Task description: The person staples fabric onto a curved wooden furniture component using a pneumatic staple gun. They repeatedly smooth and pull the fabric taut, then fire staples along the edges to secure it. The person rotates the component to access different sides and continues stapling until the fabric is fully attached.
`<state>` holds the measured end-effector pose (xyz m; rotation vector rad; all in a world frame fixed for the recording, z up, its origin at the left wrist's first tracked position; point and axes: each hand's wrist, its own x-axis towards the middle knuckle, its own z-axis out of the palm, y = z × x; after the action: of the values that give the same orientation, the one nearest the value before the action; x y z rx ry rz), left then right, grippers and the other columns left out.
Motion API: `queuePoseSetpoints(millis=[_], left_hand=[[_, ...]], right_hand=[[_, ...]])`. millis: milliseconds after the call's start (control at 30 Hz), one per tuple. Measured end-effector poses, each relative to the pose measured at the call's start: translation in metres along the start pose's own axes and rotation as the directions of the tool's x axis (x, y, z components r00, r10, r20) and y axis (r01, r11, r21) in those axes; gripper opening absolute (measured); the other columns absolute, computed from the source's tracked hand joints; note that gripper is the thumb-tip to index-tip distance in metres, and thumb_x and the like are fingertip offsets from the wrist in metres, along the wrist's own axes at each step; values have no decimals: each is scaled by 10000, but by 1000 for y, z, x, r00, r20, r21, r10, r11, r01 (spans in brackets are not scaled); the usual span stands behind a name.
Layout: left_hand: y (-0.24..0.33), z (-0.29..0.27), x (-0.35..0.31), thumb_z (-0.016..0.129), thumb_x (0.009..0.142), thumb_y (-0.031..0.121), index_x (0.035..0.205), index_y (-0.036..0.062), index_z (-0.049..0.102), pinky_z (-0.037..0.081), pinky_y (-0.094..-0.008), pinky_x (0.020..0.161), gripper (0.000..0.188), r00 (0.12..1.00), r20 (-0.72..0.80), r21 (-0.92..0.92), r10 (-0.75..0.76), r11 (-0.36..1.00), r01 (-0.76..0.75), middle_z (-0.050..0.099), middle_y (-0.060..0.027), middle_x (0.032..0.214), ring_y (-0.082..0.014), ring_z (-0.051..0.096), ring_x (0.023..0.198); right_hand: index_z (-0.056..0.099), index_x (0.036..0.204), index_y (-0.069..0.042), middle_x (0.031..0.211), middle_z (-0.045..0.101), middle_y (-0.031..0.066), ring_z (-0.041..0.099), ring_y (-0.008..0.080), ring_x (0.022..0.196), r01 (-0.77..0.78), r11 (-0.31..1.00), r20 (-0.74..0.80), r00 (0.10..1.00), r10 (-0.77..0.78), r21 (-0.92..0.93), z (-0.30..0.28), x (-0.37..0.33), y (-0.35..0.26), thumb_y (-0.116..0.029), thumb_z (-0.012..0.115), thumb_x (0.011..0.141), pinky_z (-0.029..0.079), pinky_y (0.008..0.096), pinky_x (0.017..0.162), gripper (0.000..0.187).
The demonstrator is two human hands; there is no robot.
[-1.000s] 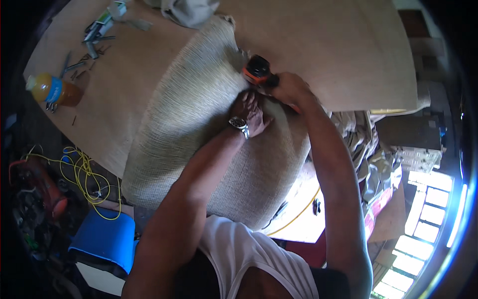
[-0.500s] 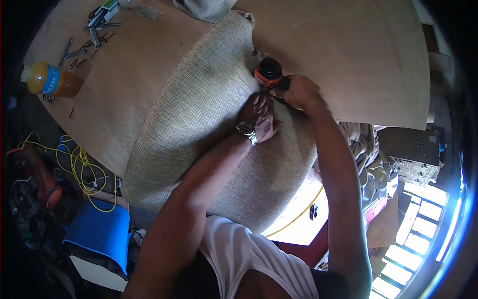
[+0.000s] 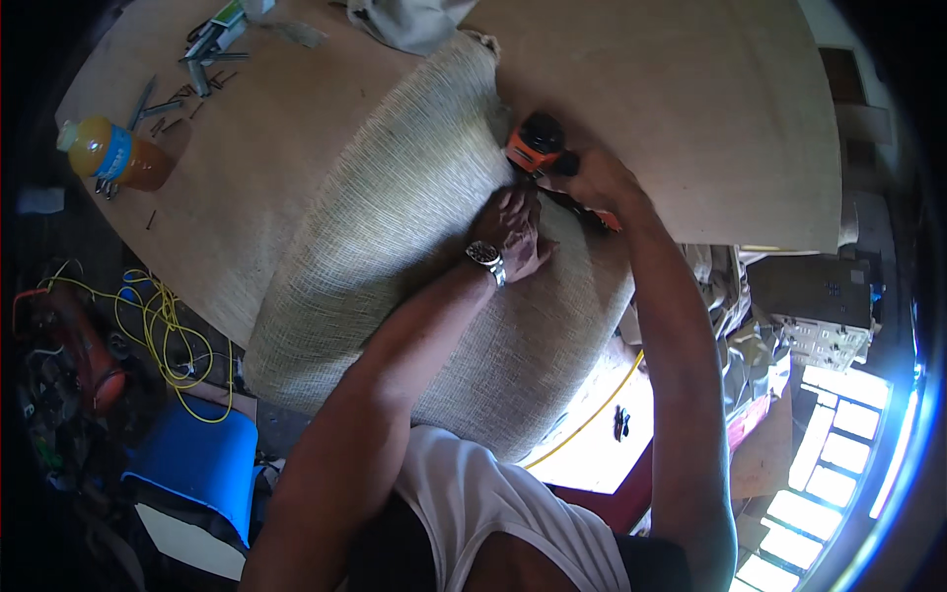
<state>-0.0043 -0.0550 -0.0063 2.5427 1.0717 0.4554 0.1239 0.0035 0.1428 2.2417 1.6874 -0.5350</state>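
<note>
A large curved piece covered in coarse grey-beige woven fabric [image 3: 365, 237] lies before me, bulging toward my body. My left hand [image 3: 511, 229], with a metal watch on its wrist, bears on this cover; its fingers bend over the fabric edge and the thumb sticks out to the right. Just beyond those fingertips, my right hand [image 3: 597, 183] is wrapped round the handle of an orange and black staple gun [image 3: 536, 143]. The gun's nose sits close to the fabric edge; whether it touches is hidden.
Brown board [image 3: 681, 109] spreads around the fabric. At far left stand a bottle of orange drink [image 3: 113, 153], staple strips [image 3: 163, 109] and loose nails. A yellow hose [image 3: 163, 326] coils beside a blue stool [image 3: 197, 464]. Bright windows [image 3: 829, 464] are at right.
The staple gun and my right hand have shifted slightly, and more of the gun's orange body shows. My left hand stays on the fabric. The whole view has tilted a little.
</note>
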Motion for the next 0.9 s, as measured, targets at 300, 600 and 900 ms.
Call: queuePoseSetpoints(millis=[300, 600, 900], left_hand=[[-1, 3, -5, 495, 976, 581, 1354, -62, 564, 288, -414, 1149, 749, 995, -94, 10, 29, 1000, -28, 543, -164, 1463, -280, 417, 1392], [0, 4, -4, 494, 972, 600, 1393, -50, 533, 281, -401, 1150, 775, 998, -65, 9, 25, 1000, -25, 499, -158, 1500, -257, 402, 1412], [0, -2, 2, 519, 957, 610, 1338, -45, 575, 297, -425, 1118, 759, 1000, 13, -21, 19, 1000, -18, 569, -131, 1405, -234, 439, 1334]], right_hand=[[693, 1309, -158, 1263, 712, 139, 674, 305, 1183, -53, 997, 58, 997, 50, 60, -11, -5, -7, -547, 814, 768, 494, 431, 1026, 678], [732, 1213, -88, 987, 761, 141, 730, 271, 913, 4, 998, 1, 1000, -4, -69, -1, 5, 7, -533, 812, 789, 537, 409, 861, 620], [760, 1168, -118, 905, 741, 87, 708, 223, 846, -165, 984, 161, 972, 173, -62, -29, -14, 16, -544, 832, 770, 537, 381, 824, 587]])
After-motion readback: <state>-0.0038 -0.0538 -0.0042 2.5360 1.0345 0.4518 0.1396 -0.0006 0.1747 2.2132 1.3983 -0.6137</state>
